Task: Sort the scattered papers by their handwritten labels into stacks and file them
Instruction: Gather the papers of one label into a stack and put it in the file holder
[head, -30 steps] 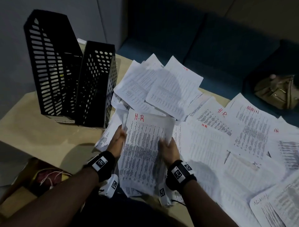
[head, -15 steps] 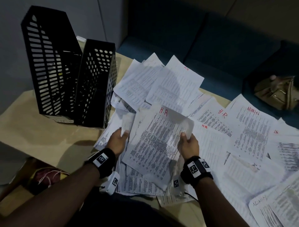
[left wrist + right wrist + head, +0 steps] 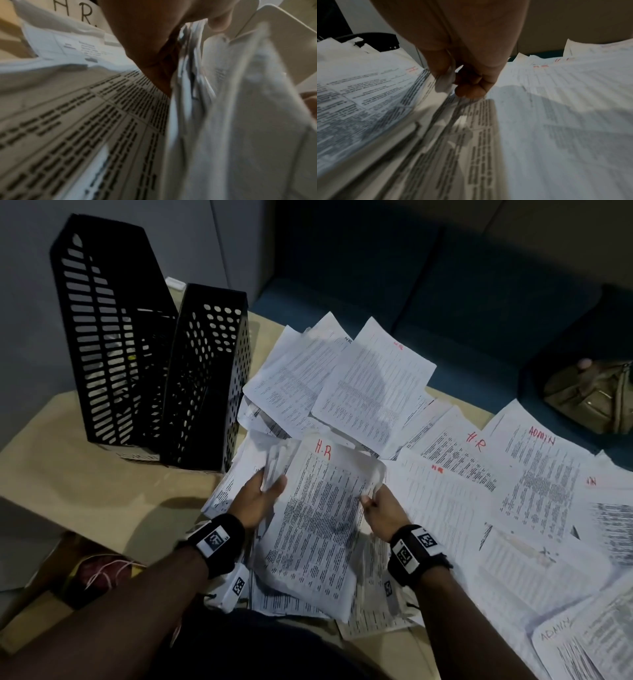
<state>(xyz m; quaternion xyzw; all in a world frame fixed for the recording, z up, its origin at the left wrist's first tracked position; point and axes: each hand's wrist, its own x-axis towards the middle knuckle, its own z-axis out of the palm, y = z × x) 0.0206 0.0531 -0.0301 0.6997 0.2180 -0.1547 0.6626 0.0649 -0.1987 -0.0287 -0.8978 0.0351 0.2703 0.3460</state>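
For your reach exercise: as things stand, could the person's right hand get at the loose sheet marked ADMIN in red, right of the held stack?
Probably not yet: the right hand grips the H.R stack. The ADMIN sheet lies uncovered on top, nothing barring the way.

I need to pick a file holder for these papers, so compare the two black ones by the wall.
The left holder is taller and has slot-shaped openings; the right holder is shorter and has round to oval holes. The left holder stands nearer the wall, the right holder nearer the papers. Both are black, upright, side by side on the table; whether they touch I cannot tell.
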